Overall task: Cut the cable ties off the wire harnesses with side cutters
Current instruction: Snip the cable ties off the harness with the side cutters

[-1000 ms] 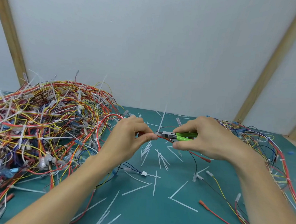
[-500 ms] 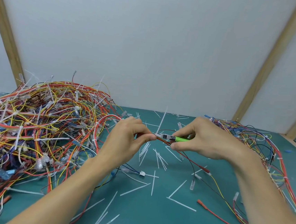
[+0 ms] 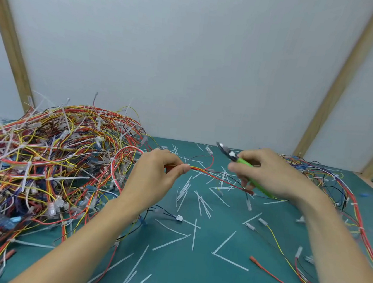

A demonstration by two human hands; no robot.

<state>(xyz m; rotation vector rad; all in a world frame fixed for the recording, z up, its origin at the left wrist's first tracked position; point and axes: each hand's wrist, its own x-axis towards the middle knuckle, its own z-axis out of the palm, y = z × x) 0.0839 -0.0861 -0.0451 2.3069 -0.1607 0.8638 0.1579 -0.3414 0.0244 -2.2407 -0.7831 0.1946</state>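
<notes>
Two bare hands worked above the teal counter (image 3: 190, 278): the left hand (image 3: 155, 174) pinched a thin wire harness (image 3: 214, 176) between thumb and forefinger, its strands trailing rightward and slightly down. The right hand (image 3: 269, 174) curled around the green-handled side cutters (image 3: 242, 165), their long axis slanting, nose pointing up and left, clear of the harness. A tangled wire pile (image 3: 42, 161) lay left, cut cable ties (image 3: 198, 201) scattered between.

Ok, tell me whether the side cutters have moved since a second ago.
Yes. The side cutters have lifted away from the wires pinched in the left hand, swinging right and up toward the back wall; the right hand holds them.
</notes>
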